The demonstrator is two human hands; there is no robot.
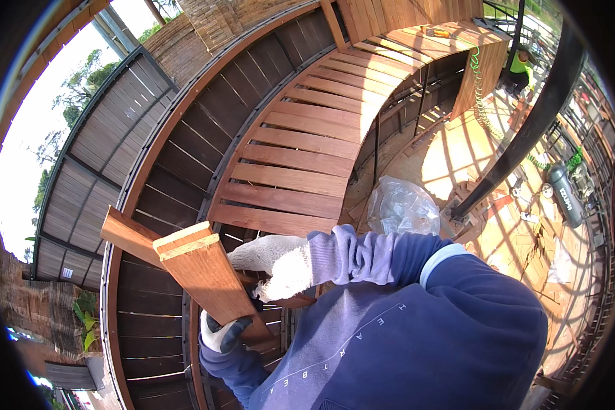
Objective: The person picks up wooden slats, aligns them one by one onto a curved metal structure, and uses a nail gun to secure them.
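Observation:
Several reddish-brown wooden boards [205, 277] are bunched in front of me, tilted, with their cut ends up and to the left. My left hand [220, 335], in a white glove with dark grey on the fingers, is closed round the lower left edge of the front board. On the other side, my right hand [275, 265], in a white knit glove, presses against the right edge of the boards with its fingers curled and partly hidden behind them. Another board [135, 238] sticks out behind the bunch, toward the curved rail.
A curved bench [301, 143] of spaced wooden slats sweeps away to the upper right. Alongside runs a dark slatted backrest [205, 137]. Clear plastic sheeting [403, 205], a slanting dark post [519, 143], a coiled green hose [477, 89] and a dark tank [564, 195] are to the right.

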